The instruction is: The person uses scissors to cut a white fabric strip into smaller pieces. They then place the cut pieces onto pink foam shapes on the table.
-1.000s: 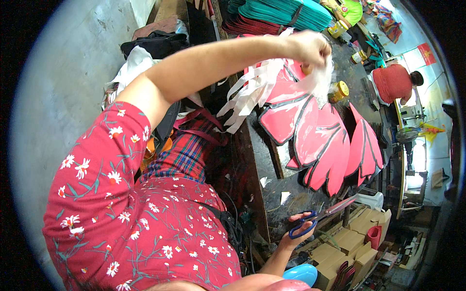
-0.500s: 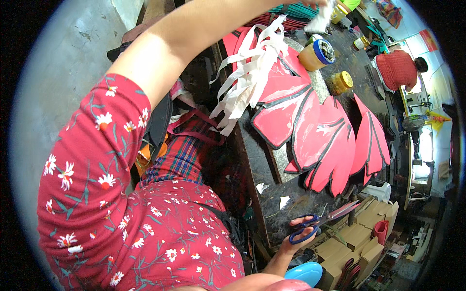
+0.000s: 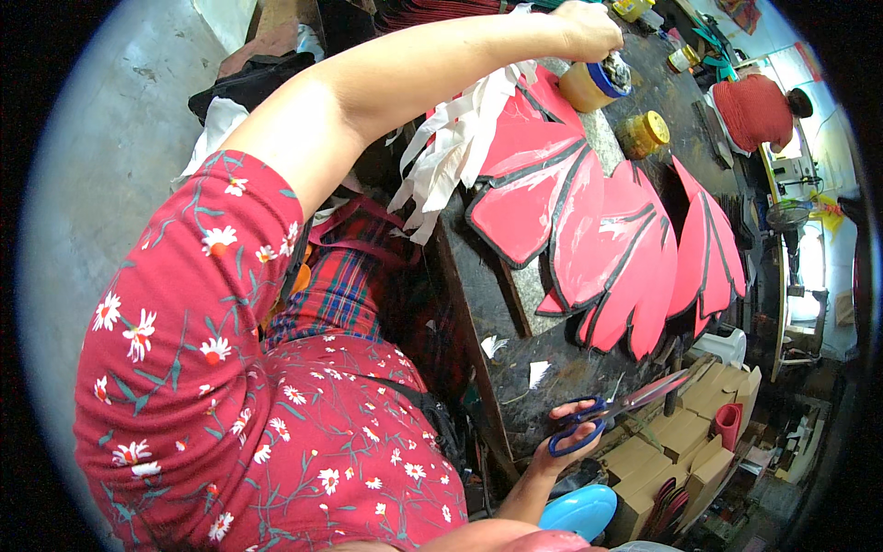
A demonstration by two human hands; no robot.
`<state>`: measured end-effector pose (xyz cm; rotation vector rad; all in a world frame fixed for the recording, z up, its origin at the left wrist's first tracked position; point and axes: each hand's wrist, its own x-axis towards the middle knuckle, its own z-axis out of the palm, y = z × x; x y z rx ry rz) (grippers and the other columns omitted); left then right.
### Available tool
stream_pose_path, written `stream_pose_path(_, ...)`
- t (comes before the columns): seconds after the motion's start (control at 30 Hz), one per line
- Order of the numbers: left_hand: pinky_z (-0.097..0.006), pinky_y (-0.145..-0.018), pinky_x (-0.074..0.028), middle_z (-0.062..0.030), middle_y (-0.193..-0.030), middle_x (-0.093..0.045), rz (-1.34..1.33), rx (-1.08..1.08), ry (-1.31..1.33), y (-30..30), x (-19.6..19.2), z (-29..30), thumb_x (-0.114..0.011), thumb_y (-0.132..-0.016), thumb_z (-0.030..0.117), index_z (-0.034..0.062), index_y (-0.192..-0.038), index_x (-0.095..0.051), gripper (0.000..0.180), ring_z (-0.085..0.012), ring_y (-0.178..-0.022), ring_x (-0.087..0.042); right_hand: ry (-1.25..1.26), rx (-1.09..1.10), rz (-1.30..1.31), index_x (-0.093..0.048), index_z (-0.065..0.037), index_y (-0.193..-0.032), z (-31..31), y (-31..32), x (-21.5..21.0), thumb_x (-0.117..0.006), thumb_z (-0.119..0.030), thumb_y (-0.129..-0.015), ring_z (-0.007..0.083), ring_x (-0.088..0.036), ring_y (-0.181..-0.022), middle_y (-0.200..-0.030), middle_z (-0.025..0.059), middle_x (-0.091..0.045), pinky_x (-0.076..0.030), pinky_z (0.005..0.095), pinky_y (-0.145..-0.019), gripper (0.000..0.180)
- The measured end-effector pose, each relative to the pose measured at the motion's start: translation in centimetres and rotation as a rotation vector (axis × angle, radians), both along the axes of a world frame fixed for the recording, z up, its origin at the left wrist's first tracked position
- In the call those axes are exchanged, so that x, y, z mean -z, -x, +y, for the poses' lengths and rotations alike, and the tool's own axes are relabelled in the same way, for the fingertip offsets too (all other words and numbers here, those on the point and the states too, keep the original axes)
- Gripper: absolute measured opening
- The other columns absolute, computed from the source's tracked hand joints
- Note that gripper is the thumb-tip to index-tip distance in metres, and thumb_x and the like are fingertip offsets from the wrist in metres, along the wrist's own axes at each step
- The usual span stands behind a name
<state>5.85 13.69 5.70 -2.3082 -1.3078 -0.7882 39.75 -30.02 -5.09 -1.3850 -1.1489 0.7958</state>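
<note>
My left arm reaches across the top of the view. My left hand [image 3: 591, 33] is closed just above a blue-rimmed jar [image 3: 583, 89] with greyish white stuff at its mouth; what its fingers hold is hidden. My right hand [image 3: 563, 443], low on the right, has its fingers through the blue handles of a pair of scissors [image 3: 635, 397], blades pointing right, away from the sheets. Between the hands lie pink wing-shaped pieces [image 3: 529, 198] with black edging and whitish smears. White strips [image 3: 455, 147] are heaped on their left end.
A yellow-lidded jar [image 3: 642, 135] stands beside the pink pieces on the dark worktable [image 3: 515, 377]. White scraps [image 3: 539, 373] lie near its edge. Cardboard boxes [image 3: 676, 431] and a blue round object [image 3: 579, 511] are at lower right. A person in red [image 3: 752, 112] sits further off.
My left hand has come down to the blue-rimmed jar; the white piece hanging from it earlier no longer shows plainly. My right hand still holds the scissors, and the view has shifted slightly.
</note>
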Motion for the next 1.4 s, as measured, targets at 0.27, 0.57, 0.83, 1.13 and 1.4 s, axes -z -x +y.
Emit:
stream_pose_path(0.27,-0.043,-0.094,-0.049,-0.0148,-0.124,-0.061,-0.216,0.006,0.102,0.7,-1.1,-6.3,-0.066,-0.078,0.019,0.0111,-0.111,-0.071,0.034,-0.0349,-0.114,-0.057,-0.046,-0.013,0.069,-0.055,-0.003,-0.106,0.2,0.0,0.5,-0.06,-0.067,-0.088,0.015,-0.058,-0.063,-0.07,0.0058,-0.06,-0.043,0.0253,-0.059,0.067)
stream_pose_path(0.57,-0.042,-0.098,-0.048,-0.0138,-0.13,-0.057,-0.333,0.494,-0.084,-6.6,8.1,-23.2,-0.069,-0.075,0.005,0.0124,-0.121,-0.064,0.048,-0.0324,-0.114,-0.057,-0.039,-0.061,0.132,-0.057,-0.001,-0.106,0.6,-1.2,2.2,-0.066,-0.047,-0.093,0.0155,-0.062,-0.067,-0.074,0.0075,-0.065,-0.048,0.027,-0.062,0.048)
stream_pose_path(0.83,-0.043,-0.105,-0.044,-0.0148,-0.123,-0.06,-0.363,0.45,0.063,-10.0,14.7,-28.0,-0.072,-0.075,0.012,0.0051,-0.111,-0.065,0.037,-0.0331,-0.12,-0.054,0.243,0.171,-0.09,-0.066,-0.003,-0.087,2.9,-5.6,-1.2,-0.071,-0.019,-0.093,0.0089,-0.059,-0.055,-0.068,0.0036,-0.063,-0.046,0.0216,-0.047,0.017)
stream_pose_path(1.13,-0.044,-0.103,-0.045,-0.0143,-0.124,-0.061,-0.377,0.451,0.164,-10.0,14.8,-28.0,-0.072,-0.079,0.014,0.0067,-0.117,-0.065,0.039,-0.0348,-0.12,-0.054,0.717,0.44,-0.956,-0.068,-0.004,-0.079,2.6,-11.2,-3.1,-0.077,-0.059,-0.075,0.0264,-0.066,-0.067,-0.066,0.0114,-0.066,-0.05,0.0418,-0.067,0.056)
stream_pose_path(1.4,-0.041,-0.1,-0.046,-0.0127,-0.111,-0.062,-0.413,0.47,0.038,-10.6,15.3,-27.7,-0.069,-0.072,0.013,0.0062,-0.101,-0.064,0.03,-0.0319,-0.112,-0.057,0.469,0.434,-1.257,-0.06,-0.01,-0.097,6.2,-10.9,-0.7,-0.075,-0.04,-0.081,0.04,-0.067,-0.085,-0.085,0.0174,-0.07,-0.05,0.0498,-0.074,0.037)
